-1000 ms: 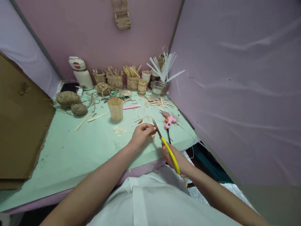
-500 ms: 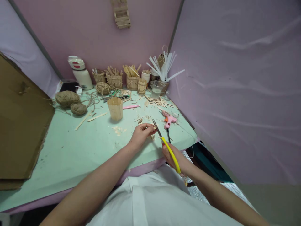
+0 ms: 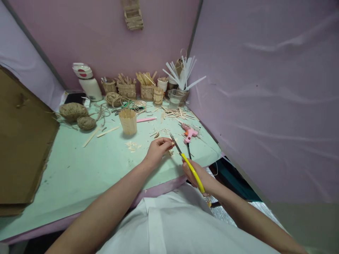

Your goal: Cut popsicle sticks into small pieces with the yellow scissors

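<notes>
My right hand (image 3: 194, 174) is closed on the handles of yellow scissors (image 3: 192, 171), whose blades point up and left. At the blades, my left hand (image 3: 158, 150) pinches a small pale wooden piece (image 3: 172, 143), mostly hidden by the fingertips. Wood scraps (image 3: 171, 152) lie on the table beside the left fingers. Beyond my left hand stands a pale wooden-slat cup (image 3: 128, 122), upright. A pink glue gun (image 3: 189, 133) lies to the right of the scissor blades.
The green-covered table (image 3: 90, 169) holds twine balls (image 3: 73, 112), loose sticks (image 3: 108, 131) and a pink pen (image 3: 146, 120). Along the back stand a white bottle (image 3: 90, 86), stick-filled baskets (image 3: 126, 90), a clear cup (image 3: 174, 99) and white glue sticks (image 3: 182, 72). Cardboard (image 3: 23, 141) leans at left.
The view has shifted slightly, so the table items sit a little further left. Both hands keep nearly the same pose, with the scissor blades still at the small piece.
</notes>
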Demonstrator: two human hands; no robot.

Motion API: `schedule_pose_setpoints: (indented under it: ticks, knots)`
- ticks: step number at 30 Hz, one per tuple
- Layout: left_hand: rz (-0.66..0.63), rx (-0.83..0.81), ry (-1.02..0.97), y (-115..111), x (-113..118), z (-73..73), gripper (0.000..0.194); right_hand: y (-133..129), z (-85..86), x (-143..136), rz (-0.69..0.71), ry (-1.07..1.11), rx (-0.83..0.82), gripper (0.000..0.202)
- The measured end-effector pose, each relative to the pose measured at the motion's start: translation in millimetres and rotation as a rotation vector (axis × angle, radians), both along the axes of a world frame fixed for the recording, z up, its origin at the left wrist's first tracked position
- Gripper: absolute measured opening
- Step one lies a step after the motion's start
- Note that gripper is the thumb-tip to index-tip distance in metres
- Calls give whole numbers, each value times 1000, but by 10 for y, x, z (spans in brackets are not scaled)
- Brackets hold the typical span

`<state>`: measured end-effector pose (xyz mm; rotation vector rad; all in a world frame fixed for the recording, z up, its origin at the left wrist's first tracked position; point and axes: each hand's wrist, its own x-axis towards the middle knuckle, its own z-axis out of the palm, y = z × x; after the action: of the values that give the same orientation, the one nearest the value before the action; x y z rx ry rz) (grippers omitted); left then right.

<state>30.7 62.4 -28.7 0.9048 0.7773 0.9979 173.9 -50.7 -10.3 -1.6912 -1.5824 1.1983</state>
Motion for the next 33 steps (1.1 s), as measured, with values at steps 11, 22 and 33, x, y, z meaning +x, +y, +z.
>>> schedule_pose_setpoints:
  ticks: [11,22,33]
  knots:
    - [-62,107,122,56,-65,-8,13,22,25,91,13,6,5,43]
    - [-226,-47,52,-5,-74,57,21,246,70,75,-268,177,281,32]
    - [-633,-359,-34,-134,-57,4,15,276,68,40,-237,210,479,32]
